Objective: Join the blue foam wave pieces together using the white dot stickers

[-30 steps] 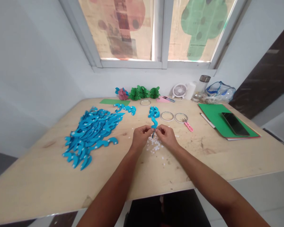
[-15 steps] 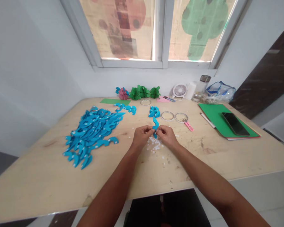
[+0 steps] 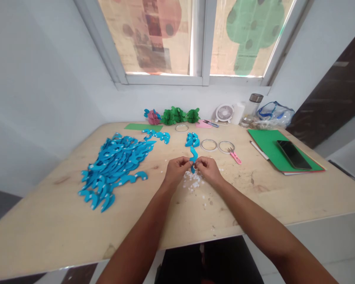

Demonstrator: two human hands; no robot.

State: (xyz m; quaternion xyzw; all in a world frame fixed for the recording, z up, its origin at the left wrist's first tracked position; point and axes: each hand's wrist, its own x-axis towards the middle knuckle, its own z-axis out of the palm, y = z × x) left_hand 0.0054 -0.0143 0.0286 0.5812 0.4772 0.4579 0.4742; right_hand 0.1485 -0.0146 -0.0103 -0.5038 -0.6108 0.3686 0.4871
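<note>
A curved blue paper piece is held upright between my two hands, above the middle of the wooden table. My left hand pinches its left edge, and my right hand pinches the right edge, fingertips almost touching. Small white paper bits lie scattered just below the hands. A large pile of blue curved pieces with white squares on them spreads to the left. Beyond my hands sits a small blue stack.
Metal rings and pink-handled snips lie right of the stack. A phone rests on green sheets at the right. Along the wall stand green paper shapes, a fan, a bottle and a plastic bag.
</note>
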